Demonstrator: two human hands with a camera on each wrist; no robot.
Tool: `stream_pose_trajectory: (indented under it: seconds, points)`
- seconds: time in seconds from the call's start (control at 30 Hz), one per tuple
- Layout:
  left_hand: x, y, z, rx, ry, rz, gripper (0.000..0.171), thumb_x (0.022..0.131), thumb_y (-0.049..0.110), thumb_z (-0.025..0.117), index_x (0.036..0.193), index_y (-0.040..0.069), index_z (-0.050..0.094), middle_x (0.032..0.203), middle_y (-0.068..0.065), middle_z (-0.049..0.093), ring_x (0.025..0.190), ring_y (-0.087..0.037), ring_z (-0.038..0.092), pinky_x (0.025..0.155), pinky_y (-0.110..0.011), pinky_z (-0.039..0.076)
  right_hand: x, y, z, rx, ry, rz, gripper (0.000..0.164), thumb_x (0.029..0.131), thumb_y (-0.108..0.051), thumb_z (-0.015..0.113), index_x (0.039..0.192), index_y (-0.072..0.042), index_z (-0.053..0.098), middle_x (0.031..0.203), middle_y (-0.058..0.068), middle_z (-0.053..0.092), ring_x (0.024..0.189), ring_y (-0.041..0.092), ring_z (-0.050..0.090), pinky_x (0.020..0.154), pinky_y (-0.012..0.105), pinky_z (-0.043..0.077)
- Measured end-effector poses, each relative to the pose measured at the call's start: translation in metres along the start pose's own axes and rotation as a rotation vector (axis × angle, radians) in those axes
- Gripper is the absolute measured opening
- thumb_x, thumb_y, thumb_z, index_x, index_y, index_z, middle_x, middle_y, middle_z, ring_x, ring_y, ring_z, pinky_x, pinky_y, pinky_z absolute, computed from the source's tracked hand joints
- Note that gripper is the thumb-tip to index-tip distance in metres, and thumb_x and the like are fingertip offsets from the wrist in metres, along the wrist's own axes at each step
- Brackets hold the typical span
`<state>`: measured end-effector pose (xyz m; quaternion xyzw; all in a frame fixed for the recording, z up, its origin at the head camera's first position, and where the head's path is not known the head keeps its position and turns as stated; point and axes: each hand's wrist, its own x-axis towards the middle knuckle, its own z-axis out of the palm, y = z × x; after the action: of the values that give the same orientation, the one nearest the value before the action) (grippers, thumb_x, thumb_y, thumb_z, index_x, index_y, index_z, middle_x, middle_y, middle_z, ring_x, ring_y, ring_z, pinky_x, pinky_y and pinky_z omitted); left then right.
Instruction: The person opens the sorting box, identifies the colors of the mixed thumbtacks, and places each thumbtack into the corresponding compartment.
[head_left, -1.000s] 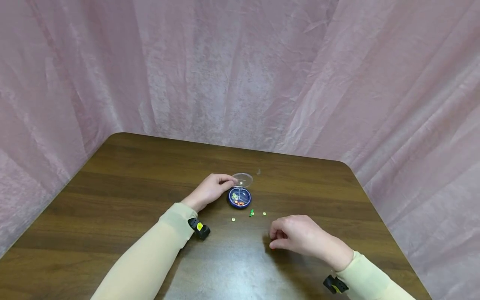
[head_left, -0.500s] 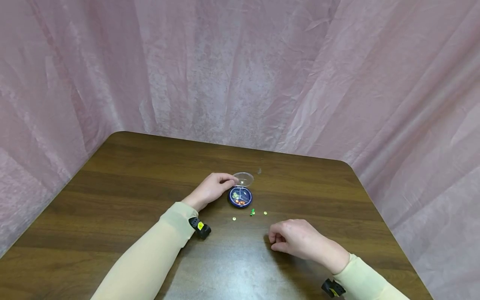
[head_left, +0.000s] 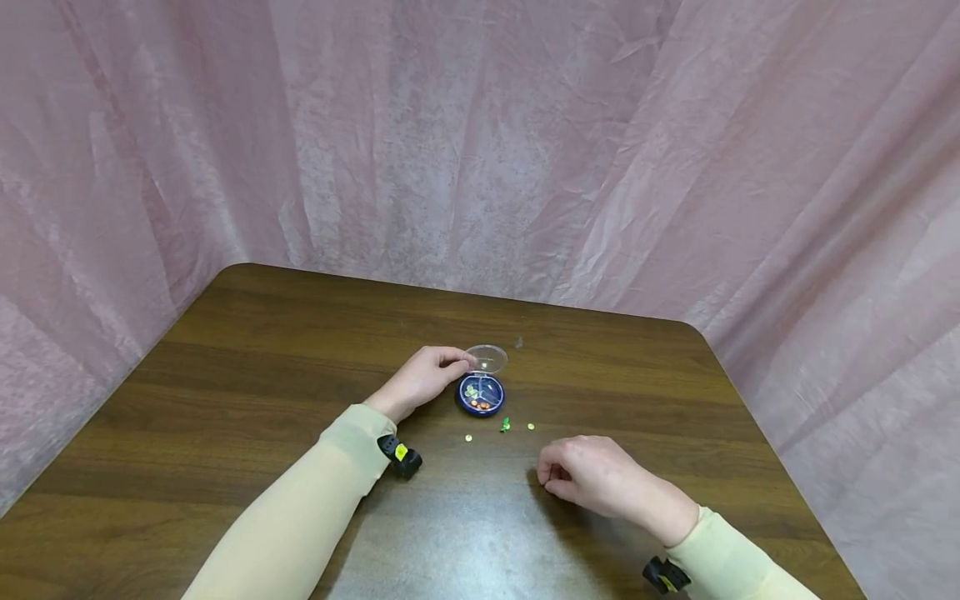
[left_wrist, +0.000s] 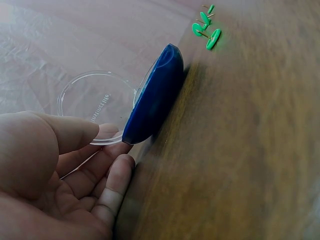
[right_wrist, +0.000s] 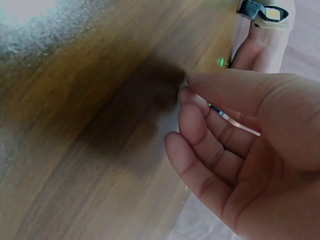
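Note:
A small round blue case (head_left: 481,412) stands on the table with its clear lid (head_left: 492,358) raised. My left hand (head_left: 422,381) pinches the lid's left edge between thumb and fingers. Inside, dividers separate green and orange thumbtacks. Several green thumbtacks (left_wrist: 213,39) lie on the wood just in front of the case. To the right and nearer, my right hand (head_left: 595,473) is low over the tabletop, thumb and index tips pressed together. A red spot showed at this thumb one second ago, apparently a thumbtack; the fingertips hide it now.
The brown wooden table (head_left: 300,333) has rounded far corners. A pink curtain (head_left: 480,167) hangs behind and around it. Each wrist carries a black strap, the left one (head_left: 401,457) with a yellow mark. A small pale speck (head_left: 519,342) lies beyond the lid.
The red spot by my right thumb has gone from sight. That hand shifted slightly and its thumb drew in toward the index finger. My left hand and the case stay put.

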<state>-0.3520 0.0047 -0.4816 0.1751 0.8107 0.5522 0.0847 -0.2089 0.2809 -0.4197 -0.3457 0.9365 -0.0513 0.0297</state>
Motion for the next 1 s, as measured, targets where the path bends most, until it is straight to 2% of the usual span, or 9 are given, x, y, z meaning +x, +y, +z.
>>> stream_pose_trajectory:
  seconds: [0.27, 0.37, 0.67, 0.87, 1.0]
  points:
    - [0.0, 0.001, -0.001, 0.003, -0.003, 0.003, 0.023, 0.1, 0.033, 0.06, 0.114, 0.023, 0.075, 0.115, 0.01, 0.067, 0.118, -0.013, 0.056, 0.104, -0.035, 0.038, 0.01, 0.004, 0.003, -0.111, 0.149, 0.05, 0.02, 0.078, -0.015, 0.074, 0.077, -0.029, 0.059, 0.071, -0.021, 0.049, 0.062, 0.002, 0.045, 0.055, 0.025, 0.041]
    - [0.0, 0.001, 0.0, 0.005, -0.003, -0.003, 0.022, 0.1, 0.034, 0.06, 0.113, 0.025, 0.075, 0.115, 0.011, 0.067, 0.118, -0.013, 0.056, 0.104, -0.035, 0.038, 0.014, 0.005, 0.005, -0.139, 0.178, 0.069, 0.021, 0.077, -0.014, 0.072, 0.074, -0.029, 0.058, 0.069, -0.021, 0.048, 0.06, 0.003, 0.045, 0.054, 0.025, 0.04]
    - [0.002, 0.0, 0.0, 0.021, 0.001, -0.011, 0.019, 0.099, 0.037, 0.061, 0.111, 0.031, 0.074, 0.115, 0.012, 0.067, 0.117, -0.012, 0.056, 0.103, -0.035, 0.039, 0.018, 0.006, 0.007, -0.143, 0.169, 0.081, 0.024, 0.075, -0.017, 0.076, 0.072, -0.031, 0.057, 0.068, -0.021, 0.046, 0.06, 0.002, 0.045, 0.054, 0.025, 0.039]
    - [0.002, -0.001, 0.0, 0.018, -0.002, -0.006, 0.019, 0.099, 0.038, 0.061, 0.11, 0.031, 0.074, 0.115, 0.012, 0.067, 0.118, -0.012, 0.056, 0.103, -0.035, 0.039, 0.018, 0.008, 0.005, -0.126, 0.137, 0.076, 0.018, 0.078, -0.022, 0.078, 0.075, -0.031, 0.063, 0.073, -0.022, 0.054, 0.064, 0.001, 0.05, 0.057, 0.027, 0.044]
    - [0.002, -0.002, -0.001, 0.007, -0.005, -0.01, 0.019, 0.099, 0.038, 0.061, 0.109, 0.032, 0.074, 0.115, 0.012, 0.067, 0.118, -0.013, 0.056, 0.103, -0.035, 0.038, 0.02, 0.008, 0.005, -0.107, 0.163, 0.086, 0.017, 0.079, -0.026, 0.08, 0.076, -0.031, 0.064, 0.074, -0.023, 0.055, 0.065, -0.002, 0.052, 0.058, 0.027, 0.045]
